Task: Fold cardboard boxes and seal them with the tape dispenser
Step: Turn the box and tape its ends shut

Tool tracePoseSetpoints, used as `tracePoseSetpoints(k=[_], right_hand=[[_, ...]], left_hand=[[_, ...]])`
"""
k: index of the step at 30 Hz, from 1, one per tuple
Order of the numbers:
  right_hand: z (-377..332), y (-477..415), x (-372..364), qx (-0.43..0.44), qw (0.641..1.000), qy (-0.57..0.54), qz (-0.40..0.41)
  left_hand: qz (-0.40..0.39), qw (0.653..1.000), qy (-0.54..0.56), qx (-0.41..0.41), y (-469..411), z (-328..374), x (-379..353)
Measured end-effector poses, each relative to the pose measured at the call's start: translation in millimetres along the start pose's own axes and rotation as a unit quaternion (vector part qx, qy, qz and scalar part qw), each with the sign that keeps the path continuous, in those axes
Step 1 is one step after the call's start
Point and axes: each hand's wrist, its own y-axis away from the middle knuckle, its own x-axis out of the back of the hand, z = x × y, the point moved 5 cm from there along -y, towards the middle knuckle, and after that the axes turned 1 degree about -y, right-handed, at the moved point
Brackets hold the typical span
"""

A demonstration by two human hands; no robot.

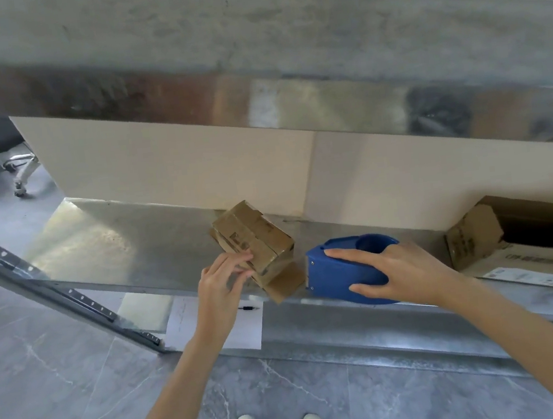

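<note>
On steel shelf (pixel 135 249), blue tape dispenser (pixel 337 271) wrapped by right hand (pixel 403 274), fingers spread and curled over it; beside it, small cardboard box (pixel 258 242) pinched at near edge by left hand (pixel 218 285). Hold flaps (pixel 287 282) flush, then run tape straight across. Far right: open carton (pixel 471 235) holding flat cardboard (pixel 516 268)

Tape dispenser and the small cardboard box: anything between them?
Head view: only a narrow strip of bare metal shelf separates the tape dispenser from the small cardboard box; no other object there.

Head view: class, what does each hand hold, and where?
Right hand grips the blue tape dispenser across its rounded body; left hand pinches the cardboard box at its near left edge.
</note>
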Motion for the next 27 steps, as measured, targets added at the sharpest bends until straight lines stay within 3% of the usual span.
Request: tracePoseSetpoints(k=[8, 14, 19, 27], right_hand=[[-1, -1, -2, -0.014, 1.0, 0.021, -0.007], [-4, -4, 3, -0.03, 0.999, 0.036, -0.011], [-8, -4, 3, -0.046, 0.998, 0.035, -0.014], [-14, -5, 6, -0.087, 0.995, 0.038, -0.01]], left_hand=[[-0.01, 0.989, -0.117, -0.088, -14, -8, 0], [-0.054, 0.989, -0.061, -0.127, -28, -8, 0], [-0.073, 0.974, -0.116, -0.181, -40, -18, 3], [-0.151, 0.96, -0.145, -0.188, -47, -6, 0]])
